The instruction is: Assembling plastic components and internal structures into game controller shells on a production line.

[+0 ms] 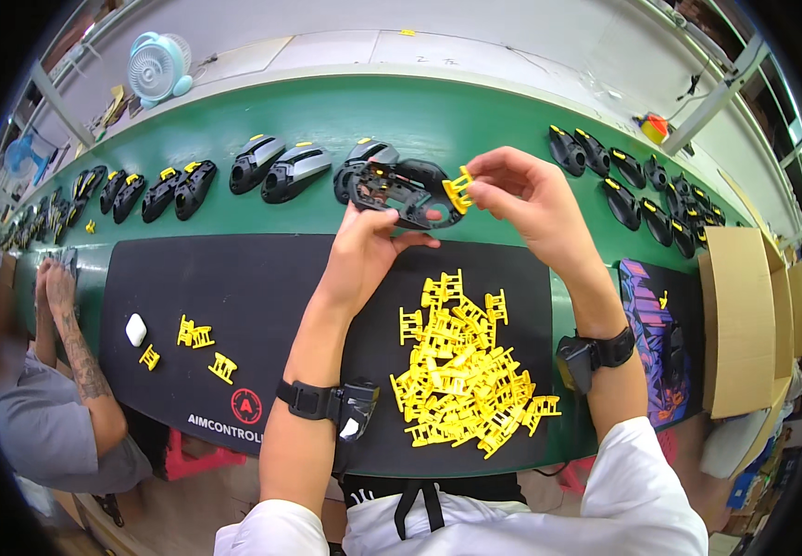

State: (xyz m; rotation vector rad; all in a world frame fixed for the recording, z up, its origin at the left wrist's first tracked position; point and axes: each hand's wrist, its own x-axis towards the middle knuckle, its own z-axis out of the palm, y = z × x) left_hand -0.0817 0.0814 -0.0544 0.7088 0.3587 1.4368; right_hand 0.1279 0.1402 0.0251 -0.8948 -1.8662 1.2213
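My left hand (364,246) grips a black plastic housing (399,215) from below, holding it above the far edge of a black desk mat (225,296). The housing is hollow, with an inner frame and yellow bits at its left end. At its right end, my right hand (526,195) pinches a small yellow plastic clip (457,190) between thumb and fingertips. The clip meets or overlaps the housing's rim; whether it is seated there I cannot tell. Below my hands, a heap of similar yellow clips (457,371) lies on the mat.
Grey-and-black housings (297,174) stand in a row along the green table (419,102). More black shells (621,202) lie at the right, near a cardboard box (739,320). Loose clips (222,368) and a white case (136,330) sit left. A co-worker's arm (86,352) reaches in.
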